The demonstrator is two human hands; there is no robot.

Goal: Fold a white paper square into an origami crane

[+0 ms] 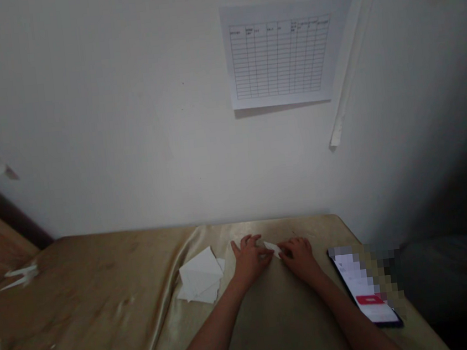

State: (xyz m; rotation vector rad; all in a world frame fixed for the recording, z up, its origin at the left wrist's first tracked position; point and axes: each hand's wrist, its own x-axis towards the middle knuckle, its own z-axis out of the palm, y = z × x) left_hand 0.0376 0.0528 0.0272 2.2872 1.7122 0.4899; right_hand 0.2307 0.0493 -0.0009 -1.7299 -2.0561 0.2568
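Note:
A small piece of white paper [271, 246] lies on the cloth-covered table between my two hands. My left hand [250, 256] touches its left side with the thumb and a finger, while the other fingers are spread on the cloth. At its right side, my right hand [299, 254] has the thumb and index finger closed on the edge, the remaining fingers curled. Left of my left hand rests a loose stack of white paper sheets [201, 276].
A phone [364, 286] with a lit screen lies right of my right forearm. Folded white paper pieces [21, 274] are at the table's far left. A printed sheet [283, 53] hangs on the wall behind the gold tablecloth [107, 322].

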